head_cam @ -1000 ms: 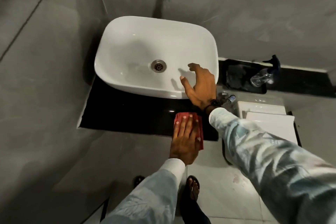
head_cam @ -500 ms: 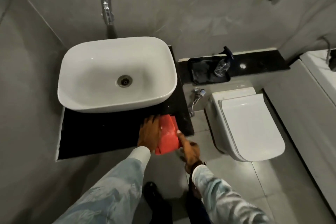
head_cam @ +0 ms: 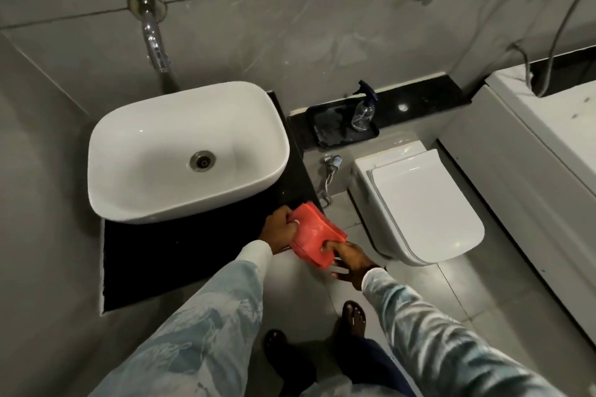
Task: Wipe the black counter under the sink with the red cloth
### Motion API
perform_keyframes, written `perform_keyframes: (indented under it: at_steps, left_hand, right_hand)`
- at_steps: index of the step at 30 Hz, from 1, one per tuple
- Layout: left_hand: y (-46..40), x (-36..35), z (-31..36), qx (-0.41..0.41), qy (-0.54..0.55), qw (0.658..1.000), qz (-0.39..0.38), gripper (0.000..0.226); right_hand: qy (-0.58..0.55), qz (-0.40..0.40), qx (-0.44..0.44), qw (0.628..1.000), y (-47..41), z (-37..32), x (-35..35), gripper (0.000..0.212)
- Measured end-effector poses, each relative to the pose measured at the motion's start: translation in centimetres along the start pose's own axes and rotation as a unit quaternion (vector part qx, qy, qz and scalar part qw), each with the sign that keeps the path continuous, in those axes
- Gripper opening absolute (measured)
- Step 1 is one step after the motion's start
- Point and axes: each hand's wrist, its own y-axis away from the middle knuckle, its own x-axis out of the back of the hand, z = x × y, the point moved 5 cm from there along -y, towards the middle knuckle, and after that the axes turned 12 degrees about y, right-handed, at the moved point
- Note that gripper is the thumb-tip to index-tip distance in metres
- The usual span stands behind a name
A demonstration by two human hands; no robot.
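Observation:
The folded red cloth (head_cam: 314,235) hangs in the air just off the front right corner of the black counter (head_cam: 180,255). Both hands hold it. My left hand (head_cam: 280,229) grips its left edge above the counter's front right part. My right hand (head_cam: 350,259) pinches its lower right edge, out over the floor. A white basin (head_cam: 154,145) sits on the counter and covers most of it; only the front strip and a narrow right strip show.
A wall tap (head_cam: 154,42) juts over the basin. Right of the counter stands a white toilet (head_cam: 422,203) with its lid down, and a hose valve (head_cam: 330,164) between. Behind it, a black ledge holds a tray (head_cam: 329,132) and spray bottle (head_cam: 363,113). My feet are below.
A second ago my left hand pressed the cloth flat on the counter and my right hand rested on the basin rim. Now both hands hold the cloth, lifted off the counter's corner.

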Motion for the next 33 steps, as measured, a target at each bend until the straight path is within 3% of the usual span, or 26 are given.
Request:
perform_keyframes:
  at_steps: [3,6,9,14,16,18,21,23,29,33]
  left_hand:
    - [-1.0,-2.8,4.0,-0.012,0.073,0.996,-0.04,0.003]
    - [-3.4,-5.4,9.2,0.006,0.182,0.98,-0.08,0.019]
    - [-6.8,-6.3,13.1,0.013,0.23,0.97,-0.08,0.026]
    - [-15.9,-6.6,17.4,-0.005,0.134,0.991,0.0,0.02]
    - [-20.6,-6.3,17.8,-0.01,0.08,0.996,0.033,0.007]
    - [-25.4,-6.6,18.0,-0.011,0.044,0.997,0.058,0.017]
    - [-32.5,-7.0,19.3,-0.028,-0.026,0.995,0.096,0.028]
    - [-36.3,-7.1,19.9,-0.044,-0.059,0.99,0.122,0.03]
    - [-42.9,-7.5,19.5,-0.039,-0.068,0.988,0.13,0.03]
    - [-42.4,-7.2,19.4,-0.038,-0.014,0.991,0.128,0.033]
  right_hand:
    - [-0.015,0.017,0.014,1.0,0.7,-2.1,3.9,0.028]
    - [-0.074,0.011,0.033,0.997,0.2,-5.1,7.7,0.045]
    - [-0.15,-0.014,0.029,0.988,-2.2,-8.1,10.2,0.032]
    - [-0.16,-0.012,0.05,0.986,-9.9,-14.7,12.5,0.05]
    - [-0.128,0.024,0.076,0.989,-13.5,-17.6,13.1,0.04]
    - [-0.123,0.061,0.089,0.987,-17.1,-20.3,13.4,0.013]
    - [-0.167,0.069,0.069,0.981,-23.7,-23.4,14.1,0.01]
    - [-0.145,0.053,0.056,0.986,-27.6,-25.0,14.3,0.032]
    - [-0.201,0.011,0.018,0.979,-33.0,-27.3,13.4,0.015]
    - [-0.15,0.013,0.025,0.988,-32.4,-26.5,13.5,0.012]
